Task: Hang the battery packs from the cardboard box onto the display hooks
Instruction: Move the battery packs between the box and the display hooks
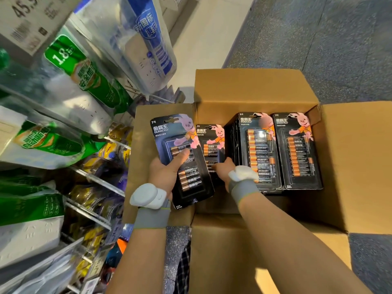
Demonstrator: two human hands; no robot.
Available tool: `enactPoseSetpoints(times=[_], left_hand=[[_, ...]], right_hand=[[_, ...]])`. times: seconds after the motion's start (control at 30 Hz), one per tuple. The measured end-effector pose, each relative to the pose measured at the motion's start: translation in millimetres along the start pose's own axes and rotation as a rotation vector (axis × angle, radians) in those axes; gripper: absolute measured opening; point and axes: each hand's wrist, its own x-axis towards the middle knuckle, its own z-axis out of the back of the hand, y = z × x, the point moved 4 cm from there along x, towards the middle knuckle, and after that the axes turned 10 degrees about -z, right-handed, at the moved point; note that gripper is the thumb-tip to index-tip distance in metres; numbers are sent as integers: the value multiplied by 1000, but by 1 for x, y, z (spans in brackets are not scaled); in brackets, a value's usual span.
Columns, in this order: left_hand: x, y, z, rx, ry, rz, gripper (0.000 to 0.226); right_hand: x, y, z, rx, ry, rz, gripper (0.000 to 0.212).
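An open cardboard box (250, 90) stands on the floor with its flaps spread. My left hand (163, 172) grips a black battery pack (186, 179) over the box's left flap, thumb across the front. My right hand (222, 169) reaches into the box and pinches a smaller battery pack (210, 141) that stands upright inside. To the right, two stacks of larger battery packs (258, 149) (299, 149) stand upright in the box. Both wrists wear grey bands with white devices.
A display rack on the left holds hanging power-strip packages (89, 81) and yellow items on wire hooks (97, 179) lower down. A price tag (25, 22) hangs at top left. Speckled grey floor (328, 39) surrounds the box.
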Motion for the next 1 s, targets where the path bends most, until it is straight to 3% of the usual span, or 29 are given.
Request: enactPoseSetpoints(times=[0.07, 0.2, 0.3, 0.4, 0.5, 0.67, 0.77, 0.87, 1.0], left_hand=[[0, 0, 0, 7, 0, 3, 12], [1, 2, 0, 13, -1, 18, 14], [1, 4, 1, 21, -4, 16, 15], [1, 4, 1, 36, -7, 18, 14], [0, 6, 3, 45, -2, 10, 18], [-2, 10, 8, 50, -12, 26, 25], [-8, 9, 9, 55, -12, 33, 35], [-14, 10, 9, 62, -21, 52, 29], [-22, 9, 4, 84, 2, 25, 71]], right_hand=[[-8, 5, 2, -5, 13, -1, 43], [-22, 8, 8, -155, -3, -51, 53], [-28, 9, 14, -235, -48, -45, 43], [-28, 15, 14, -209, -91, 12, 45], [-32, 21, 9, -247, -9, 33, 47], [-44, 23, 19, -103, -72, 122, 36], [-53, 19, 32, -172, -66, 155, 31], [-59, 15, 47, -132, -71, 229, 20], [-73, 8, 76, -4, -54, 273, 32]])
